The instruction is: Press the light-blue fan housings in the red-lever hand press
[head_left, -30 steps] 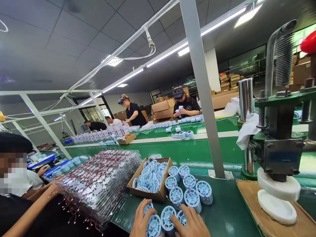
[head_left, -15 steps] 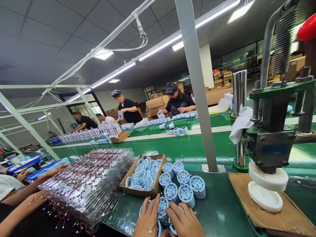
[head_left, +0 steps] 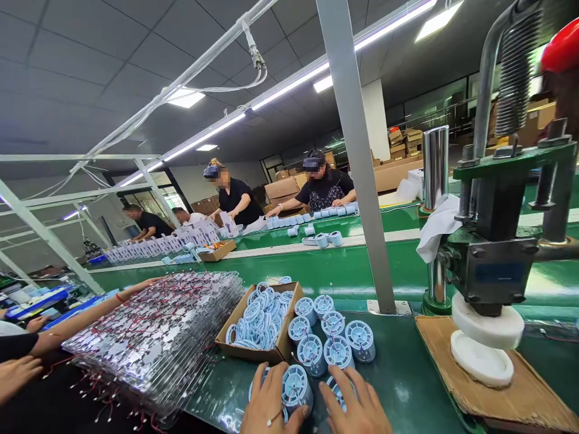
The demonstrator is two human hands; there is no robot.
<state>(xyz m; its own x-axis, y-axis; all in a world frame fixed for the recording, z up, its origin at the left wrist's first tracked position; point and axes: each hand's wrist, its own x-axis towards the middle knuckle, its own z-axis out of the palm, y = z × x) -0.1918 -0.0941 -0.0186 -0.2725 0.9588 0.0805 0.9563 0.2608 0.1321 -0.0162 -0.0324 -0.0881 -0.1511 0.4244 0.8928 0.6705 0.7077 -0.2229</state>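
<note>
Near the bench's front edge, my left hand (head_left: 271, 404) curves round a light blue plastic cylinder (head_left: 295, 386) with a spoked top, thumb at its near side. Another such cylinder is partly hidden under its fingers. My right hand (head_left: 359, 407), fingers curled and a little apart, rests over a further light blue cylinder (head_left: 335, 393), covering most of it. Just beyond both hands stand several more upright cylinders (head_left: 310, 354) in a loose cluster, short thin wires showing on their tops.
A cardboard box (head_left: 284, 352) of light blue rings (head_left: 260, 316) stands left of the cluster. Further left is a tall stack of clear trays (head_left: 181, 361) with red wires, a co-worker's arm (head_left: 97, 310) across it. At right stands a green press (head_left: 502, 271) over a white round fixture (head_left: 482, 358).
My hands have moved apart, the right one shifting right. The cylinder by my left thumb is more exposed. A co-worker's arm at left now reaches further over the tray stack.
</note>
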